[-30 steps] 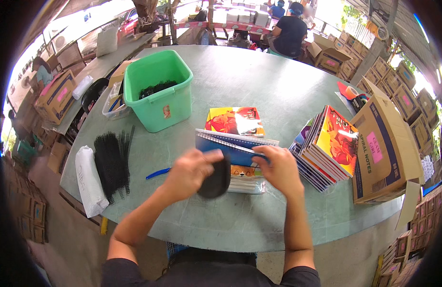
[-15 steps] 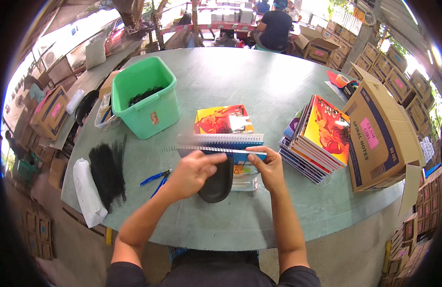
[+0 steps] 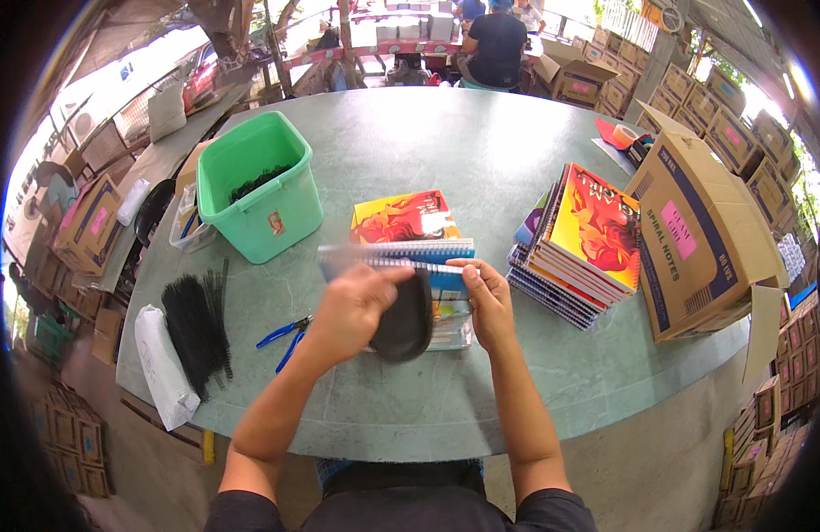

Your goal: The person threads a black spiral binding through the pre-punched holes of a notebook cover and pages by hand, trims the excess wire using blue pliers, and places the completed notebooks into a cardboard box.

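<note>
My right hand [image 3: 488, 303] pinches the right end of a spiral notebook [image 3: 438, 268], its bound edge turned up toward me. My left hand [image 3: 350, 310], smeared by motion, is at the left part of that edge, index finger stretched along it. A black sole-shaped pad [image 3: 404, 330], also blurred, hangs by this hand's fingers and appears held in them; the grip itself is hidden. Behind the notebook lies another with a white coil [image 3: 445, 246], and beyond it a notebook with a red and yellow cover [image 3: 406, 215]. Clear-wrapped items [image 3: 452, 330] show below the raised notebook.
On the left are a green bin [image 3: 264, 217] holding black coils, blue-handled pliers [image 3: 286, 337], a pile of black coils [image 3: 195, 328] and a white wrapped roll [image 3: 164, 368]. A notebook stack [image 3: 587, 239] and an open carton [image 3: 702, 239] stand right. Another person [image 3: 496, 49] sits beyond the table.
My left hand has moved slightly up and along the notebook's bound edge, the black pad shifting with it. The coil end that stuck out on the left is now blurred. My right hand still grips the notebook.
</note>
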### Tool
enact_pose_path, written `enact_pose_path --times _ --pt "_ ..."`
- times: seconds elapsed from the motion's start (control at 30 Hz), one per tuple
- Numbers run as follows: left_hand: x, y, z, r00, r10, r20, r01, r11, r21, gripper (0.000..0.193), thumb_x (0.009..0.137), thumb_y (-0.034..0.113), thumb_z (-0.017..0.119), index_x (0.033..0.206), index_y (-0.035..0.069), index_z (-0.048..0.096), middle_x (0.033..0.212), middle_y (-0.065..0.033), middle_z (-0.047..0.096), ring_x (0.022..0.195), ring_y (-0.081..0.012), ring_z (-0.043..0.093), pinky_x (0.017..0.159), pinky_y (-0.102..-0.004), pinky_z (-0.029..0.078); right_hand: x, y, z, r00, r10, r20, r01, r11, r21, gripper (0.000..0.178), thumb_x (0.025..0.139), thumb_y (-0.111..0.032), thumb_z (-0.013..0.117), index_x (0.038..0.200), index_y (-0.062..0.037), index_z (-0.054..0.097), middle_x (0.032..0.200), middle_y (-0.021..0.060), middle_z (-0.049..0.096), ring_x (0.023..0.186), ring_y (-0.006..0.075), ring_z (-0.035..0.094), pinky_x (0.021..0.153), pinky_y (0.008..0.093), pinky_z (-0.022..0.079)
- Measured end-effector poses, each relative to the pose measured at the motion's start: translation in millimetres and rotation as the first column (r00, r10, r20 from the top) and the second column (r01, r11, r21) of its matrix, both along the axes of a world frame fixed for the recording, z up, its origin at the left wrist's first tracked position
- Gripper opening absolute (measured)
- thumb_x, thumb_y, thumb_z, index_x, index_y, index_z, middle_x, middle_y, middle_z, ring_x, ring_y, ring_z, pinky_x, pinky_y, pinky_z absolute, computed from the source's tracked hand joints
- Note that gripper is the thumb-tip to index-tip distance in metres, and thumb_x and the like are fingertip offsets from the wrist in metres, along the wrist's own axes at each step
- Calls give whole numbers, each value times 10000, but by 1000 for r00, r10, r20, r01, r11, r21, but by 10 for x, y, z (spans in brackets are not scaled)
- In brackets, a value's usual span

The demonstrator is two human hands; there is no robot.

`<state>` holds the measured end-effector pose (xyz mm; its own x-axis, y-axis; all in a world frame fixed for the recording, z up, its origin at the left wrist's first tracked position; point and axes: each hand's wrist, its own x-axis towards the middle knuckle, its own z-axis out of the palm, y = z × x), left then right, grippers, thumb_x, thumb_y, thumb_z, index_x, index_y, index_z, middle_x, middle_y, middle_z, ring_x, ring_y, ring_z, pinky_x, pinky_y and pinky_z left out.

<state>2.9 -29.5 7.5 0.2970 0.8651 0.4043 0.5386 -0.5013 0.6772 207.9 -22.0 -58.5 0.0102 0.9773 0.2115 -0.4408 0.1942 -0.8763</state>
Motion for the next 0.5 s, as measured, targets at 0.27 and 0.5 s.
enact_pose_path --times 0.27,0.5 --pt "191 2 -12 992 11 124 -28 991 133 322 842 24 544 1148 81 625 838 -132 556 778 -273 566 740 -355 462 20 -85 86 997 -7 71 14 996 -87 518 978 -378 387 1092 76 609 889 71 591 790 109 458 738 238 329" --pt "352 62 67 995 -18 98 -3 977 213 319 857 37 519 1160 70 611 843 -152 572 811 -274 568 774 -366 449 -37 -102 72 997 -71 6 71 996 -52 464 966 -377 433 1069 30 631 561 -93 376 494 -3 238 471 194 171"
